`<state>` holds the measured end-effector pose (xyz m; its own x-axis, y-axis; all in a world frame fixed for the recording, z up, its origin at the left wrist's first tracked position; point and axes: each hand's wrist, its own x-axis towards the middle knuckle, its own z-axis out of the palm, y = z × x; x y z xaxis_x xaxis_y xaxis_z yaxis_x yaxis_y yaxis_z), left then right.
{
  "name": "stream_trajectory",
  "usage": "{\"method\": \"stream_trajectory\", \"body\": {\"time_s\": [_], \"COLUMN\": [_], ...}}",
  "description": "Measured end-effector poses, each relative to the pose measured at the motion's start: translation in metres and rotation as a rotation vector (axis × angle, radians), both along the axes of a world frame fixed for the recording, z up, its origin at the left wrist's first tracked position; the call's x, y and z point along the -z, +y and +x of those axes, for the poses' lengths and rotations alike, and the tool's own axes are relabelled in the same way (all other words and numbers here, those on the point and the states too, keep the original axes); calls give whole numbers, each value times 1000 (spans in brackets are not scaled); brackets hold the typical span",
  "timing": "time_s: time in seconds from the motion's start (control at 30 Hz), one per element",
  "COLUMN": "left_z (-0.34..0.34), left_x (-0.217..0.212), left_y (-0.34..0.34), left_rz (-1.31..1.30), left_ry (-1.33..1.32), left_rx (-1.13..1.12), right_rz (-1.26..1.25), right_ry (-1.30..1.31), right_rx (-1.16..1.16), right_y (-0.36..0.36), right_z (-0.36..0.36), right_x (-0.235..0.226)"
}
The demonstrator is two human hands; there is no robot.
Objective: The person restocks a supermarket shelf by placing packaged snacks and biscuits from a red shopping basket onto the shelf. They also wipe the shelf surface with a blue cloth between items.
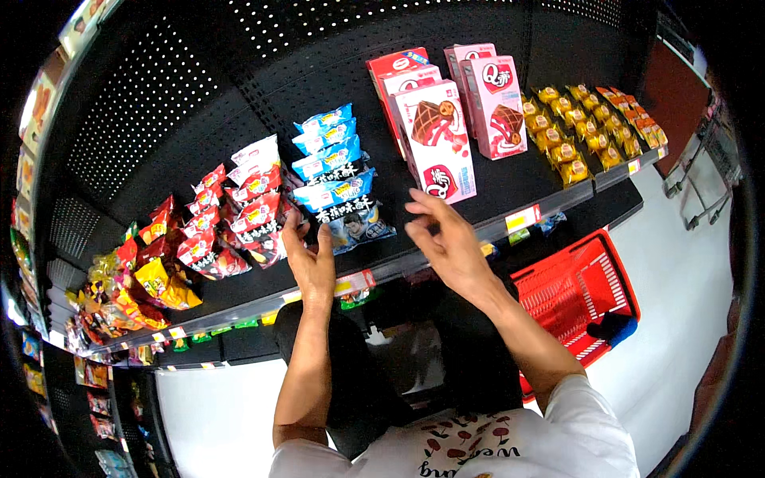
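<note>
While the red bags (259, 213) overlap in rows on the shelf (510, 191), probably so their fronts show, the left grip (312, 267) is parted, visibly empty, close beside them. Next, the blue bags (331, 163) lean back in file, apparently propping one another. Upright pink boxes (437, 151) follow in two files, likely for neat facing; the right grip (454, 251), loosely curled around nothing, is near the front one's foot. Gold packets (585, 128) fill rows beyond.

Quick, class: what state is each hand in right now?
Left hand: open, holding nothing, beside the blue plastic snack bags; contact unclear.
Right hand: open, empty, near the front pink-and-white rectangular cardboard box.
</note>
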<state>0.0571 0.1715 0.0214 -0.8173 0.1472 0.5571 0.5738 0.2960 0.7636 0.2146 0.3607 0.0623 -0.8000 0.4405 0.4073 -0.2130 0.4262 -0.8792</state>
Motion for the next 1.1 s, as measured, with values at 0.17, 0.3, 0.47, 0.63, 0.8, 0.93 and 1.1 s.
{"method": "stream_trajectory", "body": {"time_s": [0.17, 0.3, 0.47, 0.63, 0.8, 0.93, 1.1], "left_z": [-19, -25, -3, -20, -50, -54, -55], "left_x": [16, 24, -27, -77, -66, -55, -50], "left_y": [0, -8, -11, 15, 48, 58, 49], "left_rz": [137, 198, 55, -232, -531, -548, -358], "left_ry": [-61, -121, 220, 572, 533, 411, 460], "left_rx": [120, 173, 32, 114, 178, 190, 201], "right_rz": [-140, -329, 221, 535, 506, 518, 515], "right_ry": [-90, -110, -294, -425, -571, -565, -525], "right_rx": [-106, -151, 33, 153, 114, 117, 59], "right_y": [5, -2, 5, -4, -3, -1, 5], "right_z": [-78, -102, -90, -74, -85, -89, -92], "right_x": [21, 29, 52, 50, 56, 61, 69]}}
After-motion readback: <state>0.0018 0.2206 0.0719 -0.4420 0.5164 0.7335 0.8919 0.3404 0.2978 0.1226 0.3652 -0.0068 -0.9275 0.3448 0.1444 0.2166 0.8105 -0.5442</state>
